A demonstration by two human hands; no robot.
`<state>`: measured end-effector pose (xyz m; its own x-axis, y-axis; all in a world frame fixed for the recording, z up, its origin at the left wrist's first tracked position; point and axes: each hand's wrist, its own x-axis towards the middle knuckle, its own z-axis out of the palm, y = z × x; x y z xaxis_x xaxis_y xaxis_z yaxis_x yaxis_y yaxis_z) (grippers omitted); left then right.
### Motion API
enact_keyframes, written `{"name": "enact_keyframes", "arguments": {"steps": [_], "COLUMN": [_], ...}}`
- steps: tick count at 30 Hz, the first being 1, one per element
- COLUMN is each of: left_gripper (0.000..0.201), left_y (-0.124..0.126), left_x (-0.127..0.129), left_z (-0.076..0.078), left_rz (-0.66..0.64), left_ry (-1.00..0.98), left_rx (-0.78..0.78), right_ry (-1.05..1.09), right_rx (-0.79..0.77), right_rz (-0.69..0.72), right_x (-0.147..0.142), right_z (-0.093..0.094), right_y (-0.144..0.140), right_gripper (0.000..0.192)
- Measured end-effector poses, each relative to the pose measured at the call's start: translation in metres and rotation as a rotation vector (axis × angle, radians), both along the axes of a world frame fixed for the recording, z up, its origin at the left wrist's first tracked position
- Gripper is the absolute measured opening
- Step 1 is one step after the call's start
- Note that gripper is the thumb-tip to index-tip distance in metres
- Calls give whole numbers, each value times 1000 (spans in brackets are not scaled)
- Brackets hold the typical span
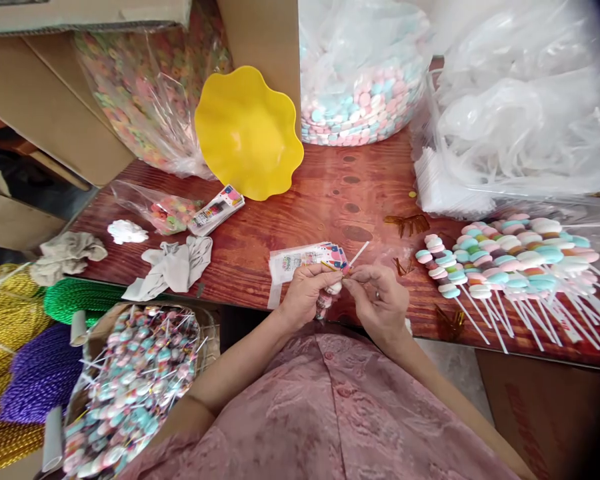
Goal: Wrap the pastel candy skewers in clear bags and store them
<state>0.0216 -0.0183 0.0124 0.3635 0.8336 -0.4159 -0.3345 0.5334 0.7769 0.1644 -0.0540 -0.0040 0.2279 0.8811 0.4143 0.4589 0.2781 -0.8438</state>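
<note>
The left hand (307,293) is closed around a candy skewer (330,293) at the near edge of the bench (330,200), its thumb pressing a small printed label (337,257) against the top of it. The right hand (377,303) pinches the same spot from the other side, fingertips shut on the label and the white stick (359,253) that juts up and away. The skewer's candies sit mostly hidden between the palms, over the bench edge and above the person's lap.

Just behind the hands lies a stack of labels (295,261). To the right, finished skewers (505,257) lie in a row, their sticks reaching past the bench's near edge. A few gold twist ties (407,223) are scattered between. Farther back stand a yellow bowl (247,133) and bags of loose candy (360,100).

Risks, as a judgement: the grip is small and fingertip-only, so the label could slip or crease; a candy could slide off into the lap; a right elbow swing could knock the overhanging sticks. Open bench lies ahead, between the labels and the bowl; the right side is crowded.
</note>
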Motion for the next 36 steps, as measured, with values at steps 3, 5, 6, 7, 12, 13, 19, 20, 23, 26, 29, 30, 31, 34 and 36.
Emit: {"name": "enact_keyframes", "arguments": {"steps": [3, 5, 6, 7, 12, 13, 19, 20, 23, 26, 29, 30, 31, 34, 36], "left_gripper": [32, 33, 34, 34, 36, 35, 31, 30, 26, 24, 26, 28, 30, 32, 29], "left_y": [1, 3, 4, 6, 16, 18, 26, 26, 27, 29, 31, 31, 31, 29, 26], "left_x": [-1, -2, -3, -4, -14, -16, -22, -22, -21, -19, -19, -19, -19, -19, -20], "left_z": [1, 3, 5, 8, 17, 17, 11, 11, 16, 21, 20, 19, 18, 18, 21], "left_rz": [-38, -76, -101, -135, -538, -625, -952, -1000, -1122, -1179, -1226, -1248, -1265, -1286, -1251], "left_ry": [61, 137, 178, 210, 202, 183, -41, -46, -19, -12, -25, -25, -22, -5, 5], "left_rx": [143, 301, 381, 442, 220, 124, -190, -198, -189, -158, -118, -106, -95, -73, -57], "right_ry": [326, 500, 532, 534, 144, -8, -713, -731, -755, -808, -761, -719, -683, -663, -728], "right_rx": [-261, -415, -462, -488, -391, -271, 561, 607, 613, 521, 497, 514, 533, 564, 560], "right_rz": [170, 303, 365, 425, 790, 828, 717, 738, 857, 936, 972, 976, 981, 1002, 1003], "right_x": [4, 10, 14, 18, 38, 40, 37, 36, 35, 35, 37, 38, 38, 36, 33], "right_z": [0, 1, 2, 3, 20, 24, 50, 53, 62, 66, 65, 64, 63, 62, 64], "right_y": [3, 6, 8, 10, 18, 17, 0, -2, -1, 5, 9, 10, 11, 12, 12], "right_gripper": [13, 18, 20, 20, 21, 20, 19, 19, 19, 19, 16, 15, 14, 19, 26]}}
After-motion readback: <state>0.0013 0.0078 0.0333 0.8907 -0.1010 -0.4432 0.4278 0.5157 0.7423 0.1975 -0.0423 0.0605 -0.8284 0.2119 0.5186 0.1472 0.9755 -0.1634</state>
